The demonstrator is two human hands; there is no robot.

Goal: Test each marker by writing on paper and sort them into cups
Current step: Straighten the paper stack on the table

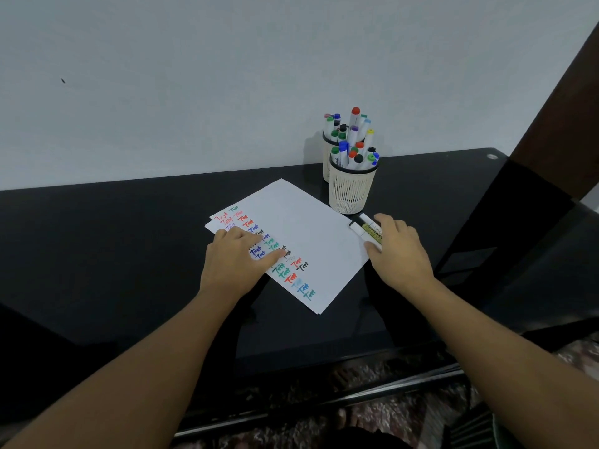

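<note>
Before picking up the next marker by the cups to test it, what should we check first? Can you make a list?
1. Paper held flat: ok, the left hand presses on it.
2. Room left to write: ok, the paper's right part is blank.
3. Markers within reach: ok, the right hand rests over them on the table.
4. Cap on or off: cannot tell, the hand covers part of them.
5. Space in the front cup: not ok, it looks crowded.
6. Space in the back cup: cannot tell, it is partly hidden.
</note>
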